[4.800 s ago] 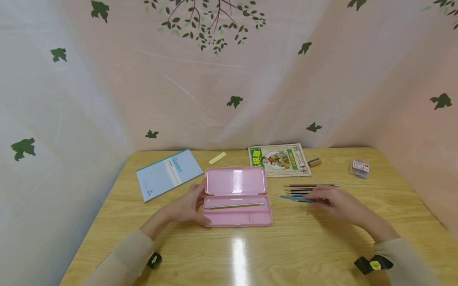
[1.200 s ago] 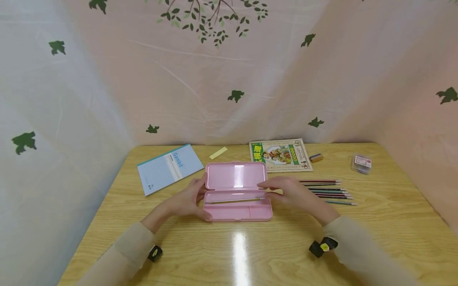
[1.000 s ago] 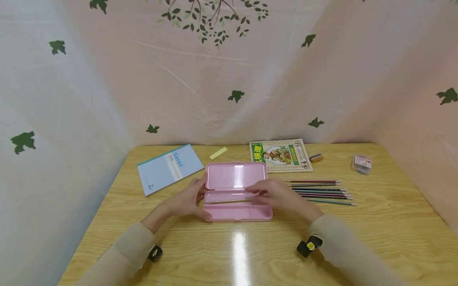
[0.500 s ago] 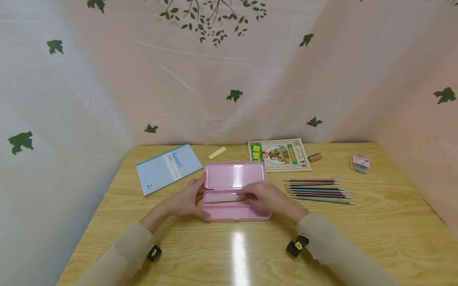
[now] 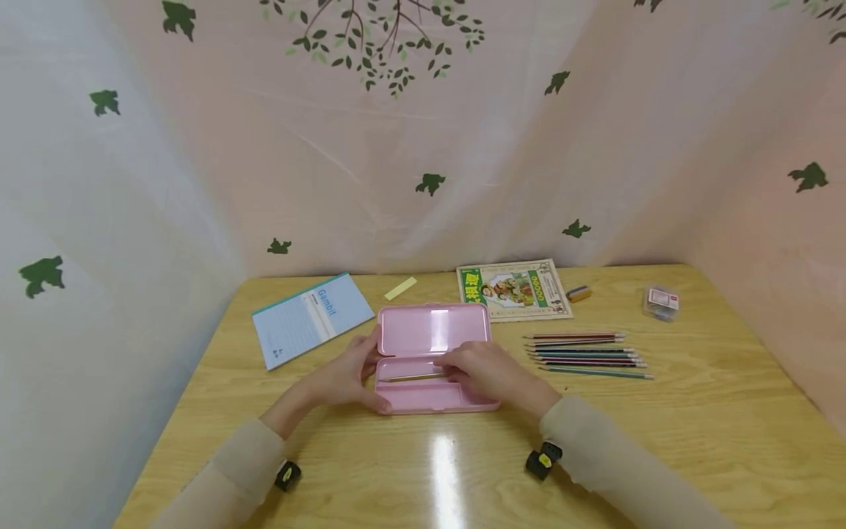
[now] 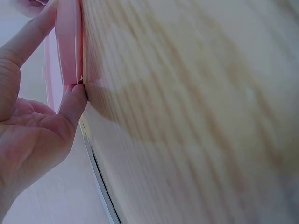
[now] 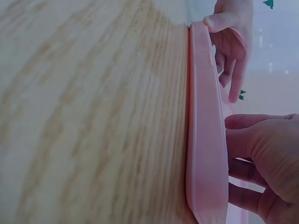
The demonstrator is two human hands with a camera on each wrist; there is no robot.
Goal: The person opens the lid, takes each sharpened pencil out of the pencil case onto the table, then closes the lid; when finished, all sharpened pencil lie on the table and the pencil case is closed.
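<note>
A pink pencil case (image 5: 416, 397) lies with its lid raised back. My left hand (image 5: 340, 378) grips its left end, thumb at the front corner and fingers toward the back; the left wrist view shows thumb and fingers on either side of the case. One gold-coloured pencil (image 5: 413, 378) lies in the long rear compartment. Over its right half is my right hand (image 5: 485, 371), with thumb and fingers curled down and pinching it; the fingertips' contact is hidden. In the right wrist view these fingers (image 7: 243, 144) reach over the case wall.
Several pencils (image 5: 584, 353) lie in a row right of the case. Behind are a blue notebook (image 5: 313, 319), a yellow strip (image 5: 400, 288), an illustrated booklet (image 5: 514, 291), a small orange-and-blue block (image 5: 579, 294) and a clear box (image 5: 661, 303). A curtain borders the table.
My right hand has moved left from the row of pencils into the case, onto the gold pencil's right half. A teal pencil it held earlier now lies in the row. My left hand stays put.
</note>
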